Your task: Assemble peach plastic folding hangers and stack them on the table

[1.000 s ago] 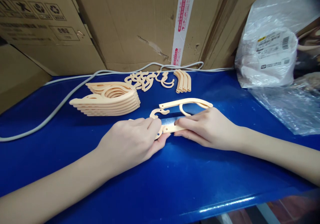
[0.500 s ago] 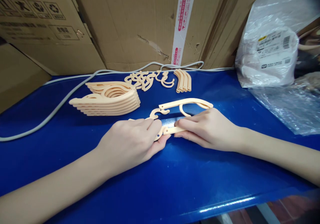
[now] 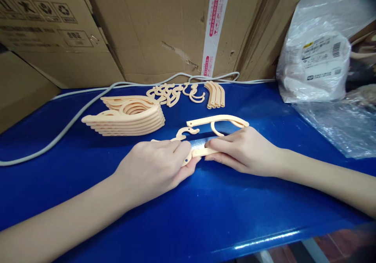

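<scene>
My left hand (image 3: 160, 161) is closed around a beige plastic hanger hook (image 3: 185, 132). The curved tip shows above the fingers, and a holed end peeks out by the thumb. In my right hand (image 3: 236, 149), fingers pinch a beige hanger arm (image 3: 202, 152), whose left end meets the holed end of the hook. A second hanger arm (image 3: 217, 119) with a curved inner strip extends up and left from behind the right hand. How these arms join is hidden by the fingers.
A stack of folded beige hangers (image 3: 132, 124) lies behind my left hand. Farther back are a pile of loose hooks (image 3: 169, 94) and several curved hanger pieces (image 3: 216, 94). A white cable (image 3: 88, 104) crosses the blue table (image 3: 188, 224). Cardboard boxes (image 3: 164, 24) and plastic-wrapped goods (image 3: 317, 63) border it.
The held hanger arm has shifted very slightly, and the hole at its left end no longer shows clearly by my left fingers. Both hands stay nearly still.
</scene>
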Tool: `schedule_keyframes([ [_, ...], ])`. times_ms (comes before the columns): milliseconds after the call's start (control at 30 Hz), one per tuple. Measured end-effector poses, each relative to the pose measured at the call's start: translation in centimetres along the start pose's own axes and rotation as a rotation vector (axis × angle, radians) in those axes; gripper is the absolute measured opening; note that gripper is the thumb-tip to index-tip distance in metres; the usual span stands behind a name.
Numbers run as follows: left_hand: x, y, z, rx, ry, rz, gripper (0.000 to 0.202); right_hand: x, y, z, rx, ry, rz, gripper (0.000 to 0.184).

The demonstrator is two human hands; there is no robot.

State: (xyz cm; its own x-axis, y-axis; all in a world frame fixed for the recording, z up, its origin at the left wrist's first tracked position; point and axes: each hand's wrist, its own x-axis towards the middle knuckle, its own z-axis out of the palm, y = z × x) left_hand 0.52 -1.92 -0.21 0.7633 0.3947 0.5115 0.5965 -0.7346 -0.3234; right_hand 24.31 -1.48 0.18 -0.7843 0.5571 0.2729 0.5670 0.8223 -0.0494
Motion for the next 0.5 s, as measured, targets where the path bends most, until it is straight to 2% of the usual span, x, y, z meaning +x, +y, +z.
schedule_keyframes([
  [167, 0.13, -0.20, 0.02, -0.002, -0.003, 0.009, 0.040, -0.02, 0.06, 0.16, -0.013, 0.018, -0.021, 0.040],
  [333, 0.20, -0.57, -0.06, -0.049, -0.026, 0.089, 0.041, -0.04, 0.39, 0.11, -0.020, 0.010, -0.093, 0.042],
  [500, 0.18, -0.37, -0.09, -0.054, -0.050, 0.036, 0.040, 0.03, 0.71, 0.14, -0.039, 0.022, -0.097, 0.041],
])
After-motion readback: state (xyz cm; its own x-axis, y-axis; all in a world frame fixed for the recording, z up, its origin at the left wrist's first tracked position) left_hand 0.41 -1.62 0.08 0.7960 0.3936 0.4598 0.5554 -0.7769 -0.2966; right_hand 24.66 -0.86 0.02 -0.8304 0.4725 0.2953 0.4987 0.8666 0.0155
